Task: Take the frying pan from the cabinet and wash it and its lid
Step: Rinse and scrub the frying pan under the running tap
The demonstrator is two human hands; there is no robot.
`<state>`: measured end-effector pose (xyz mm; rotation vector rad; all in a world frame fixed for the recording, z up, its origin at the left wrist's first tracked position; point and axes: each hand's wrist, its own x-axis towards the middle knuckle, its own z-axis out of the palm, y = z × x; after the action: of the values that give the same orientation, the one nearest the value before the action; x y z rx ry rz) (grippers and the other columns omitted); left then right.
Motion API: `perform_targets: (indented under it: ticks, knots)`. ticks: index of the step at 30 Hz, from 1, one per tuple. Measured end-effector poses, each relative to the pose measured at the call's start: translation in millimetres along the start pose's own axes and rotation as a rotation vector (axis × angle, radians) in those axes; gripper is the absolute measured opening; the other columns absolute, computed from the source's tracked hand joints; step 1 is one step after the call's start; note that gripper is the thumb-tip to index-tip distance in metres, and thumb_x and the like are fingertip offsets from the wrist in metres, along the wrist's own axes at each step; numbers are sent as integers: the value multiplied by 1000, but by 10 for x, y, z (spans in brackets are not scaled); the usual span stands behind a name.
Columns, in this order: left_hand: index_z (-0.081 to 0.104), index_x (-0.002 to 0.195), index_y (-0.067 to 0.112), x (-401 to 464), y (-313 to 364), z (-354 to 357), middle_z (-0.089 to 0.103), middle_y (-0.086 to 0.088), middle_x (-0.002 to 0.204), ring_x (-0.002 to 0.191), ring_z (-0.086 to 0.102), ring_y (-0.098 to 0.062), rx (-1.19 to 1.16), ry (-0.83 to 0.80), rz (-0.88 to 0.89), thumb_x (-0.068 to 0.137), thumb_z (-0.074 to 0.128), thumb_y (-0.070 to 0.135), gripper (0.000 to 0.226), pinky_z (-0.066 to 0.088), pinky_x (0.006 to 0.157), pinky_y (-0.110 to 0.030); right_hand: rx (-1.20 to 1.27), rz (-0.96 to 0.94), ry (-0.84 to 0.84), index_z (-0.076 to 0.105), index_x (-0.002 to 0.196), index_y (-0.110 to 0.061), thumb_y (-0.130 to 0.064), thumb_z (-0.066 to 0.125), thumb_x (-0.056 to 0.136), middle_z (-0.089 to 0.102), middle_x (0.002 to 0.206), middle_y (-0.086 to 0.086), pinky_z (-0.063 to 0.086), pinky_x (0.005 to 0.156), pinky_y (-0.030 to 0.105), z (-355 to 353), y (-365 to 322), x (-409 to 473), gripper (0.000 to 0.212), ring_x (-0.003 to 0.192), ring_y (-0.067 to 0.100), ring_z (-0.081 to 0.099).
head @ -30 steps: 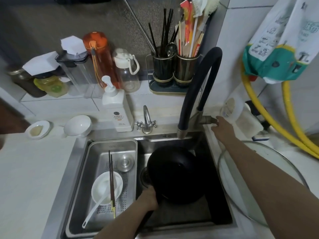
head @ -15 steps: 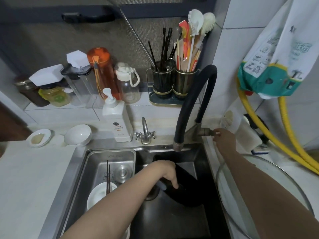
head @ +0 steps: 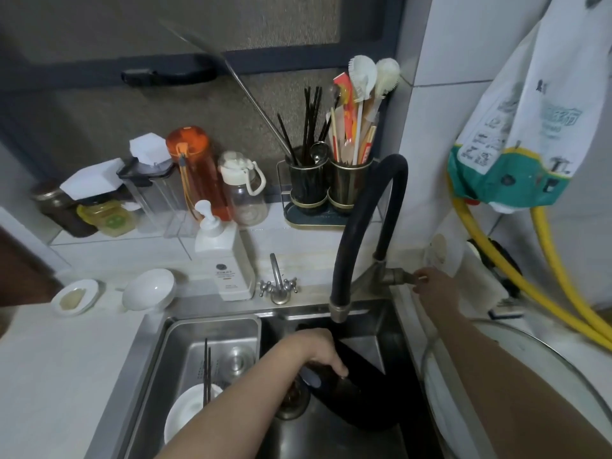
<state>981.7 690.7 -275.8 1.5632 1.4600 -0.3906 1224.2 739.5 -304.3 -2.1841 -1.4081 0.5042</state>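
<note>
Black round frying pan point(head: 357, 389): down in the right basin of the stainless steel sink point(head: 159, 339), tipped on edge against the basin wall, directly below the nozzle of the black arched hose tap point(head: 361, 226). Gripped at the handle end by the left hand point(head: 318, 351), fingers curled down over it. Right hand point(head: 437, 289) out at the metal tap lever point(head: 402, 278), fingertips at the lever's tip, seemingly pinching it; too small to tell how firmly. Large round glass lid point(head: 516, 389) set on the counter just right of the sink, untouched.

Step in hand, by the look of it: starting the water, pan already out of the cabinet and positioned for rinsing. No stream visible from the nozzle. Next move likely calls for turning the lever, then holding the pan's inside to the flow; white pump bottle of dish soap point(head: 225, 260) within reach behind the sink. Lid washing not yet begun.

Hard to make out: pan's inside and rim, lost against the dark basin; most of the handle, covered by the left hand; drain partly behind the forearm. Lid cut off at the lower right edge. White bowl point(head: 188, 412) and dark chopsticks point(head: 207, 366) in the left tray, partly hidden by the left arm.
</note>
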Motion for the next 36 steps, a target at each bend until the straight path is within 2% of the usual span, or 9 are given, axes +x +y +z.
perform_targets:
  ticks: [2,7,13,17,22,25,29,33,36]
  knots:
    - [70,108,6,11,-3,-12,71,-11,110,102,67,-23,-60,-29,-5,76,74,34,43,50,74,-27,14,8,-11,66,96,-7,2,52,84,69,94,17,52,82,43,-6,31,1,20,90,34,63]
    - [55,80,13,-30,10,-117,55,-6,83,65,55,-21,-467,-148,-118,88,64,23,16,50,36,-18,-3,-5,6,65,95,-4,1,52,86,69,93,18,51,84,43,-15,16,13,16,90,35,63]
    - [65,79,17,-107,-99,-99,61,-3,87,73,58,-18,-783,-178,-3,64,67,27,18,55,48,-21,207,51,9,58,111,0,-4,53,89,63,108,18,41,89,36,56,-7,-207,23,104,35,58]
    - [68,83,14,-91,-193,-45,64,-6,91,77,61,-18,-898,-129,19,83,67,23,10,56,56,-25,443,174,-69,50,127,-3,-9,57,90,58,119,18,40,96,38,224,-159,-611,39,113,36,55]
    - [66,78,12,-192,-195,-14,61,-9,82,66,61,-19,-1020,-97,-21,87,63,15,10,56,48,-25,407,74,-271,68,92,-13,-10,65,84,65,90,5,41,81,28,425,-436,-1163,9,90,21,60]
    - [64,79,9,-288,-191,-18,60,-12,86,70,61,-23,-1084,-80,-20,88,60,13,11,56,46,-26,604,154,-375,63,60,-20,-2,61,85,60,68,7,44,71,34,493,-648,-1380,31,70,21,57]
    - [64,83,7,-423,-178,-13,60,-15,93,72,63,-25,-1179,-63,0,86,60,10,6,55,44,-26,736,211,-406,75,78,-11,-8,66,83,73,85,15,56,80,44,504,-838,-1512,11,83,35,69]
    - [63,78,4,-565,-191,34,60,-15,77,65,61,-27,-1329,-23,9,86,59,3,9,51,35,-24,882,273,-369,72,94,0,-5,62,85,70,77,12,50,51,20,392,-998,-1703,14,63,18,64]
    - [66,91,2,-571,-269,88,64,-15,76,65,64,-25,-1392,-52,-8,87,58,4,9,50,35,-22,927,252,-372,74,83,-8,-6,64,84,70,66,1,49,51,14,347,-1003,-1854,10,57,9,64]
